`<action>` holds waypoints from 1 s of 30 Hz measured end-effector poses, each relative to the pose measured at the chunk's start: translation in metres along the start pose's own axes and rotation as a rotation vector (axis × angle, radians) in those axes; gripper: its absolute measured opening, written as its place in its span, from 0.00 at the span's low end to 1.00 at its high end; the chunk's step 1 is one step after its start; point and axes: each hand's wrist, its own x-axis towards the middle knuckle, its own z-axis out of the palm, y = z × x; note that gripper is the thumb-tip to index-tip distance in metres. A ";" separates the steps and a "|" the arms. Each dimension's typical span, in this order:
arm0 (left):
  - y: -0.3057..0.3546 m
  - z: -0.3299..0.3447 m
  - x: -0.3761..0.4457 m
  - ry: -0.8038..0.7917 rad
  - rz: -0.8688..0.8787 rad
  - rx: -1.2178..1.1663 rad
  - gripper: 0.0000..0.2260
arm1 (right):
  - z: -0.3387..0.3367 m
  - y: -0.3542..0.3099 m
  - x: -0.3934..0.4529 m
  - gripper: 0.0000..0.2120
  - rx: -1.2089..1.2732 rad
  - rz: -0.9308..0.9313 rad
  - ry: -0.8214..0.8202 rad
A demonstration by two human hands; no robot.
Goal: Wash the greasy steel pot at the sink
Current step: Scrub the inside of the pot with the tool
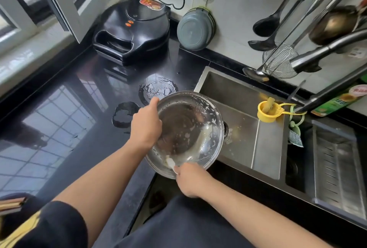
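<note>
Sink basin (238, 96) open from above right of the pot (188, 134), which overhung its left edge. Faucet spout (325, 48) and hanging ladles (266, 27) crowded the space over the basin's far right corner. Yellow cup (267, 111) sat at its right rim. Countertop (79, 108) left of the pot lay bare up to the black griddle (133, 31).

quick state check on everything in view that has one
steel pot: tilted at the sink's edge, white residue inside
left hand: grips the pot's rim
right hand: holds a white tool in the pot
electric griddle: lid closed
sink: no standing water
counter: wet rings
</note>
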 end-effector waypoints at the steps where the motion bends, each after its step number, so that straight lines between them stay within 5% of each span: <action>1: 0.000 0.000 0.000 -0.001 -0.002 0.008 0.23 | -0.003 0.000 0.000 0.22 0.007 -0.006 -0.007; 6: -0.005 0.004 0.020 -0.061 0.062 0.022 0.22 | -0.052 0.050 -0.006 0.17 -0.425 0.184 0.166; 9: -0.011 0.010 0.036 -0.071 0.126 0.019 0.23 | -0.076 0.056 0.007 0.17 -0.408 0.247 0.191; 13: -0.024 0.026 0.024 0.211 0.035 -0.076 0.26 | -0.063 0.041 0.018 0.17 -0.335 0.244 0.172; 16: -0.033 0.037 -0.027 0.222 -0.321 -0.314 0.34 | -0.053 0.042 0.018 0.17 -0.306 0.239 0.246; 20: -0.030 0.061 -0.083 -0.123 -1.066 -1.210 0.33 | -0.034 0.043 0.015 0.20 -0.273 0.249 0.315; 24: -0.001 0.066 -0.100 -0.328 -0.967 -1.379 0.19 | -0.017 0.044 0.015 0.29 -0.216 0.257 0.313; 30: 0.008 0.070 -0.090 -0.217 -0.895 -1.322 0.18 | -0.038 0.076 0.008 0.26 -0.352 0.284 0.287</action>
